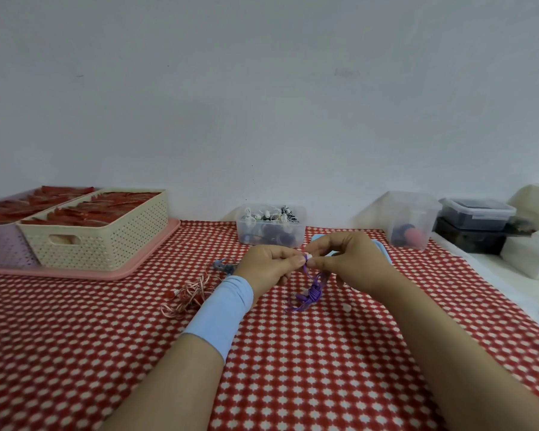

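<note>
A purple earphone cable (pixel 312 292), wound into a small bundle, hangs above the red patterned tablecloth (pixel 293 368). My left hand (pixel 266 264) and my right hand (pixel 346 259) meet over it and both pinch its upper end, where a small white piece shows between the fingertips. A light blue band (pixel 220 312) covers my left wrist. A pink-and-white tangled cable (pixel 189 293) lies on the cloth left of my left wrist. A grey-blue cable (pixel 223 265) lies just behind it.
A cream perforated basket (pixel 106 241) with red items stands on a pink tray (pixel 84 272) at the back left. A clear box of earphones (pixel 271 227) sits behind my hands. A clear tub (pixel 413 219), dark lidded boxes (pixel 476 219) and white containers (pixel 532 256) stand at the right.
</note>
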Demonstrator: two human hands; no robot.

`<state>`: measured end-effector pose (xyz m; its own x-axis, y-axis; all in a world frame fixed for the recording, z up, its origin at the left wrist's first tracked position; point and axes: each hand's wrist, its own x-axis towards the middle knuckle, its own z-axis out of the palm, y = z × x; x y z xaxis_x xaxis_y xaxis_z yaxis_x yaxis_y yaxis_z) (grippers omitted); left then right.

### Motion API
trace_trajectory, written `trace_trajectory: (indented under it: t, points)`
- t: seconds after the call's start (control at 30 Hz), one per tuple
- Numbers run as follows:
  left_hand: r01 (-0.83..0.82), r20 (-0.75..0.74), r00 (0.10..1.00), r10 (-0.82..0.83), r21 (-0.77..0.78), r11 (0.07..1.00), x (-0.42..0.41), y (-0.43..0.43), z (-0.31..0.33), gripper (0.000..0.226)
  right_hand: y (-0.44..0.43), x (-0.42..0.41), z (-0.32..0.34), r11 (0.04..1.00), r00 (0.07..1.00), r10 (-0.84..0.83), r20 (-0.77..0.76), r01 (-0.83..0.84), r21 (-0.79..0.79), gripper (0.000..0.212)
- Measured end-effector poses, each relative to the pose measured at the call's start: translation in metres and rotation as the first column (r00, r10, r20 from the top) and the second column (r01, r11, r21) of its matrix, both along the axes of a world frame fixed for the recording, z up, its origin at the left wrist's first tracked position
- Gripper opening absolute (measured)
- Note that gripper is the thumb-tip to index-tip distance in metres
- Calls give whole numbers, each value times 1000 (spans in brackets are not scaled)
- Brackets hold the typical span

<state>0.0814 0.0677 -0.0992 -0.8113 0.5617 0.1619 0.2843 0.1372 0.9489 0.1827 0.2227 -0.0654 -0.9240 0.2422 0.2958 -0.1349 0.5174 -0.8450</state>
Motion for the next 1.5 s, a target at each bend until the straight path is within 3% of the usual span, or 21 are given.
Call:
trace_trajectory:
  t: [0.37,0.67,0.8,0.87,1.03,1.33,1.5]
  points:
    - [-73,-154,985,72,1,997,4,2,1,10,0,-2,-3,998,998,-57,0,57,-17,8]
    - [65,-40,997,-63,48,997,2,-4,2,16,6,4,0,945,975,131,178,-69,-319,10]
    - [114,38,992,-118,94,989,3,-4,3,17,8,4,1,910,964,187,189,-97,-403,16]
    - [124,40,991,-128,95,988,2,-5,3,18,8,4,1,905,962,195,191,-101,-413,23]
    - [114,-4,994,-114,69,991,2,-4,-1,19,8,3,0,911,958,190,216,-90,-401,16]
    - [148,75,985,-157,117,982,0,-4,-2,17,7,1,0,918,959,195,203,-106,-383,7]
    - [88,19,996,-90,83,993,0,-4,-1,17,3,-3,-2,922,971,130,199,-44,-384,9]
